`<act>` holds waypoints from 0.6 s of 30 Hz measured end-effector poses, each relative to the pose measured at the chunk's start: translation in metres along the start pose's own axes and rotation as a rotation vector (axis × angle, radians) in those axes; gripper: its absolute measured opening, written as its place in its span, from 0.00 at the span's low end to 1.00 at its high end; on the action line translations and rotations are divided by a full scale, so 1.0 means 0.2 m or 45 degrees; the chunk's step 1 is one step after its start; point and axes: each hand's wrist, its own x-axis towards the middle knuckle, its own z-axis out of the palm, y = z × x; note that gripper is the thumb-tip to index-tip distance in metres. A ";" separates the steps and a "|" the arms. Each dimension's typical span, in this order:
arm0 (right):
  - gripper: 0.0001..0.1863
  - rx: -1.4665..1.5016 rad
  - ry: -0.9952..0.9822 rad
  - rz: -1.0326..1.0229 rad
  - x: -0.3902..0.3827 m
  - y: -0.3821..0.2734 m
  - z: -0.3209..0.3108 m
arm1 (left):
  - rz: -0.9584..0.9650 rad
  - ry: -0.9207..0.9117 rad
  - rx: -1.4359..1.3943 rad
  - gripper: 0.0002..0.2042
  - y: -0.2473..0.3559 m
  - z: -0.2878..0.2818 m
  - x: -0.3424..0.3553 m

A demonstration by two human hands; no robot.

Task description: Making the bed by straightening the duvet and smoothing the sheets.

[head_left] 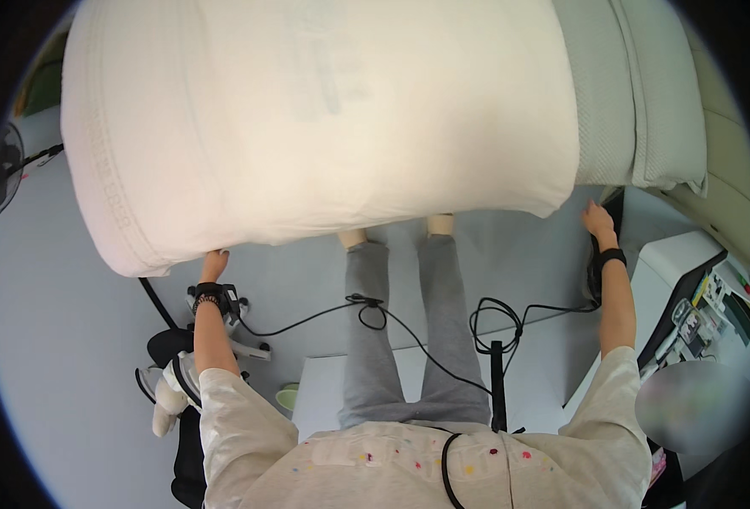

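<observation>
- Our spotted shirt [375, 475], bottom centre.
- Cream bed [333, 127] across the top, grey floor [78, 356] below.
- Left hand [214, 267] at the bed's edge, right hand [598, 220] centre-right; finger spread and hold, we cannot tell.

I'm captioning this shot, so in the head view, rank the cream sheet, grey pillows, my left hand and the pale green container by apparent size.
1. Cream sheet
2. Grey pillows
3. Left hand and pale green container: too alike to rank.
</observation>
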 end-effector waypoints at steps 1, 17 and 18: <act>0.20 -0.013 -0.104 0.070 -0.03 0.08 0.03 | -0.134 -0.084 0.074 0.17 0.14 0.01 0.02; 0.14 0.352 -0.105 -1.562 -1.24 -2.58 0.01 | -0.586 -0.007 -0.387 0.17 0.78 0.17 -0.13; 0.11 0.470 -0.038 -1.640 -1.25 -2.63 0.00 | -0.807 0.046 -0.422 0.18 0.74 0.08 -0.14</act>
